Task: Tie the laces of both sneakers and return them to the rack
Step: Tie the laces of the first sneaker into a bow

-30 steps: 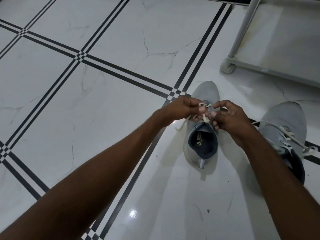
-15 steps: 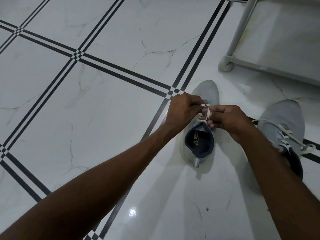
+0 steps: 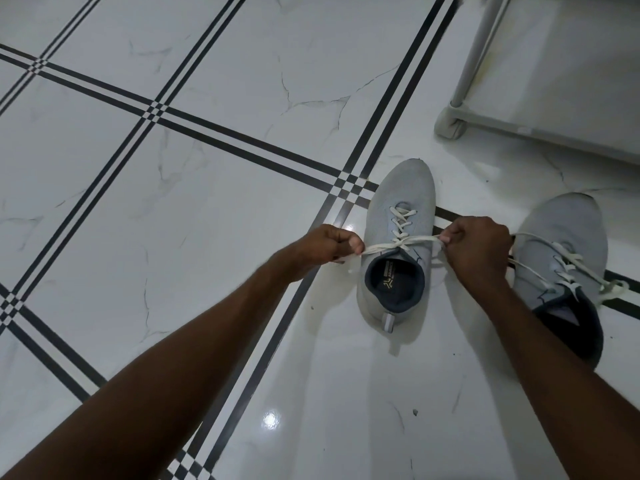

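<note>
A light grey sneaker [image 3: 408, 188] with a dark lining stands on the floor, toe pointing away from me. Its white lace [image 3: 401, 242] is stretched taut sideways across the tongue, crossed in a knot at the middle. My left hand [image 3: 325, 245] is closed on the lace's left end, just left of the shoe. My right hand [image 3: 476, 242] is closed on the right end, just right of the shoe. A second grey sneaker [image 3: 564, 237] stands to the right, its white laces [image 3: 568, 265] lying loose and untied over it and onto the floor.
The white rack's leg and foot [image 3: 450, 124] and its low bar [image 3: 540, 140] stand at the upper right, beyond the sneakers. The floor [image 3: 173, 202] is glossy white marble tile with black stripe lines.
Both hands were bunched together over the shoe's tongue working the lace. Now they have pulled apart to either side, drawing the lace tight into a knot.
</note>
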{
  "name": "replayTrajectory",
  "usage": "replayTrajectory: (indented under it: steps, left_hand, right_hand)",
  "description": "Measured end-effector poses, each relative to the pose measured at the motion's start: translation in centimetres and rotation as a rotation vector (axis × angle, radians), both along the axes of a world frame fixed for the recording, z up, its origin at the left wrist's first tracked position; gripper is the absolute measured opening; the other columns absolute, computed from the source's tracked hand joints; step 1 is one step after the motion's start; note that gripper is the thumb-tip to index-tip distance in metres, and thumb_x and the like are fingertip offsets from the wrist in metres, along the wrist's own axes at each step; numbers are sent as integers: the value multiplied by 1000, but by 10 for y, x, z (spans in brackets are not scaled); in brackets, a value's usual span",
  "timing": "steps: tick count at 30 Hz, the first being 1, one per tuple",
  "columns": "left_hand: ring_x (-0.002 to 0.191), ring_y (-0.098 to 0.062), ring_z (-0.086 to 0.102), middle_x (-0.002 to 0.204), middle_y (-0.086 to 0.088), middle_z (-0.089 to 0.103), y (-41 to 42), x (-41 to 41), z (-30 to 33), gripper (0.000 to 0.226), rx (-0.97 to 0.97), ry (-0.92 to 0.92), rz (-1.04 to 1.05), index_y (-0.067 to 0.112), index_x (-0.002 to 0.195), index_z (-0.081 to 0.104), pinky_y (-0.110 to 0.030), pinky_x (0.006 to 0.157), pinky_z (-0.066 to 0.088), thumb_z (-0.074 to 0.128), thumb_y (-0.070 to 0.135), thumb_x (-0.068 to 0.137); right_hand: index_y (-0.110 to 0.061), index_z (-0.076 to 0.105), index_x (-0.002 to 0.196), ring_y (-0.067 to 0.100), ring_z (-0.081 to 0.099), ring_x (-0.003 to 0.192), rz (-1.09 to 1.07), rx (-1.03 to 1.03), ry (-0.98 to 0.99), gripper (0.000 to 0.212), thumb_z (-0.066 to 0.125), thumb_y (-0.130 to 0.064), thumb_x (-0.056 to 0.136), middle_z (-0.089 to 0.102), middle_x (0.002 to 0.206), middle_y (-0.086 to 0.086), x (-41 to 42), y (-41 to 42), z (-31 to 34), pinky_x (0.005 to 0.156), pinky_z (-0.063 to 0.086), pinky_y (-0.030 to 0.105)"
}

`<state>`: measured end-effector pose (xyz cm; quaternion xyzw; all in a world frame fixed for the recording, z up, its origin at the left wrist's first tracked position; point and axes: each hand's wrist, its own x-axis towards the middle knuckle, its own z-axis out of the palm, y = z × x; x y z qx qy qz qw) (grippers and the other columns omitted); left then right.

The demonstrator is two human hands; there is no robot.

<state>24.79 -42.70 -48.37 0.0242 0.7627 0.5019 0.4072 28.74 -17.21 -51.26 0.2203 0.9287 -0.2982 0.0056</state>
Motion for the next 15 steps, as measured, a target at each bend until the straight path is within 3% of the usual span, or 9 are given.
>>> replayTrajectory:
  steps: [5,8,11,13,15]
  left_hand:
    - [71,8,55,97,6,74,1,-5,14,18,50,53,103,26,85,76,-24,70,38,63,22,96]
    - [78,8,56,101,10,74,11,-8,20,15,111,92,193,22,96,78,-23,73,39,65,27,95]
    - [85,12,62,103,8,77,25,-9,25,17,99,136,228,18,103,78,-17,74,43,68,27,93]
    - [95,3,66,107,2,77,29,-10,28,17,112,147,273,15,103,78,-18,80,48,69,25,92]
    - [109,-17,68,115,-10,74,29,-10,27,21,170,94,339,9,107,76,-32,95,55,66,23,95]
  right_hand:
    - [-18,79,83,29,68,74,30,-86,88,10,70,-15,80,76,80,10,1,8,12,66,47,29]
    - [-26,78,89,21,72,80,-119,-513,111,15,69,-28,77,77,86,1,-11,4,22,79,60,41]
    - [-16,76,94,19,69,82,-306,-936,87,12,68,-12,86,77,92,7,-21,-6,30,81,61,38]
    - [-6,69,107,19,70,82,-368,-1116,48,17,64,-6,91,74,91,9,-25,-12,39,76,61,29]
    - [-3,64,114,18,71,78,-433,-1244,16,21,62,-4,93,71,89,10,-28,-13,42,66,59,25]
